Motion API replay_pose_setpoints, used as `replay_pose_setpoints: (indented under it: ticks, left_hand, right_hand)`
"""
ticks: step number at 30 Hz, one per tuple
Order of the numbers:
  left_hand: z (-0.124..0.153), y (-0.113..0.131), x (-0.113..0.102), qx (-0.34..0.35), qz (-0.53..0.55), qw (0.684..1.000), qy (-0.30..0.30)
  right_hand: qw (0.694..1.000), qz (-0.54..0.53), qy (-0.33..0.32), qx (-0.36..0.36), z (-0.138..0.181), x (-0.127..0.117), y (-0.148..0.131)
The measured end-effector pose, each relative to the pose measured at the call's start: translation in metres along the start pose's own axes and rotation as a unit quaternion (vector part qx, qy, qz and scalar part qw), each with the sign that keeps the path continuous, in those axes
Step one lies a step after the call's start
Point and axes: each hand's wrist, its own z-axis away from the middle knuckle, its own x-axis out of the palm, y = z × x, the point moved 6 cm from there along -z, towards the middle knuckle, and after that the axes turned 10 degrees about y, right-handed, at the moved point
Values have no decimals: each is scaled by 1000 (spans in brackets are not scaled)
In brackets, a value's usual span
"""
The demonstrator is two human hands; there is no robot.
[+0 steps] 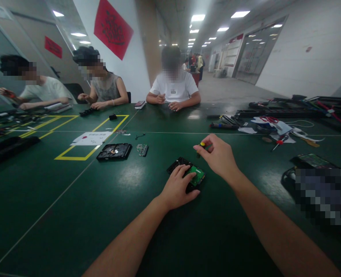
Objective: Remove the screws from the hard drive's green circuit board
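Just the one drive (198,174) on the bench (101,215), with the left hand (179,188) spread loosely over it, not clenched. The right hand (218,156) had one yellow-topped screwdriver (203,145) pinched, near the drive's far right side. Off to the left sat one black casing (114,152), one loose board (142,150) and one paper (91,139). Three people (174,87) sat along the far side.

The bare left hand (177,188) has slender fingers (183,170), and behind them a narrow wrist (162,203) widens into a smooth, uncovered left forearm (130,238). The bare right hand (220,156) has a similar slim build, its uncovered right forearm (271,221) broadening away from the fingers.
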Motion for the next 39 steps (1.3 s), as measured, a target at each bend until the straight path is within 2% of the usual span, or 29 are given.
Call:
replay_pose_setpoints:
  ticks: [3, 6, 10, 19, 26, 32, 36, 39]
  left_hand:
    - [0, -1, 1, 1, -2, 1000, -6]
    - [0, -1, 1, 3, 2, 1000, -4]
    - [0, -1, 0, 3, 2, 1000, 2]
    - [0, -2, 2, 0, -2, 1000, -1]
    - [0, -1, 1, 6, -4, 1000, 1]
    - [0, -2, 2, 5, -10, 1000, 0]
    - [0, -1, 2, 1, -6, 1000, -2]
    - [0, -2, 2, -4, -5, 1000, -3]
  right_hand:
    - [999, -31, -27, -15, 1, 3, 0]
    - [994, -80, -70, 18, 2, 9, 6]
    - [992, -91, -81, 38, 4, 10, 7]
    - [997, -55, -48, -30, 2, 7, 1]
    - [988, -89, -107, -67, 3, 6, -8]
    - [993, 5, -41, -110, 0, 2, -11]
    - [995, 12, -27, -98, 0, 3, -8]
    - [993, -10, -29, -117, 1, 4, -10]
